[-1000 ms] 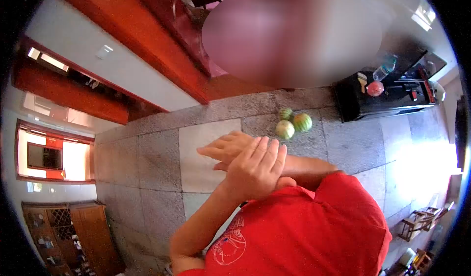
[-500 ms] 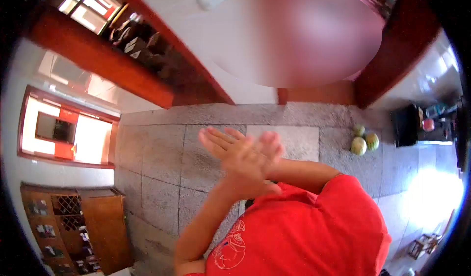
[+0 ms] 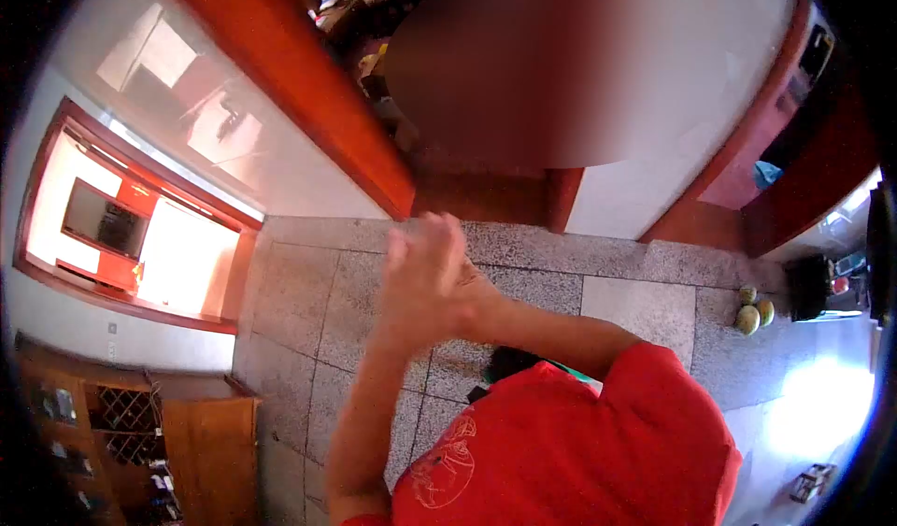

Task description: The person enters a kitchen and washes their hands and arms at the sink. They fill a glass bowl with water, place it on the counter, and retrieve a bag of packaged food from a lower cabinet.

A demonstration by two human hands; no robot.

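Note:
My left hand (image 3: 411, 288) is raised in front of my chest, its fingers stretched out toward the doorway ahead and somewhat smeared by motion. My right hand (image 3: 475, 300) comes in from the other side and meets it, palm against palm or nearly so. Most of the right fingers are hidden behind the left hand, so their pose does not show. No object appears in or between the two hands. Below them is my red shirt (image 3: 570, 442) with a white line print.
Speckled tiles cover the floor (image 3: 360, 297). Three round melons (image 3: 747, 320) lie at the right, near a dark stand (image 3: 805, 288) with things on it. A wooden cabinet (image 3: 210, 451) stands at the left. Ahead, an orange-brown door frame (image 3: 308, 96) borders a cluttered room.
My view has swung left, so the melons and doorways sit further right. My hands, crossed and flat before, are now drawn upright together, the right one more hidden.

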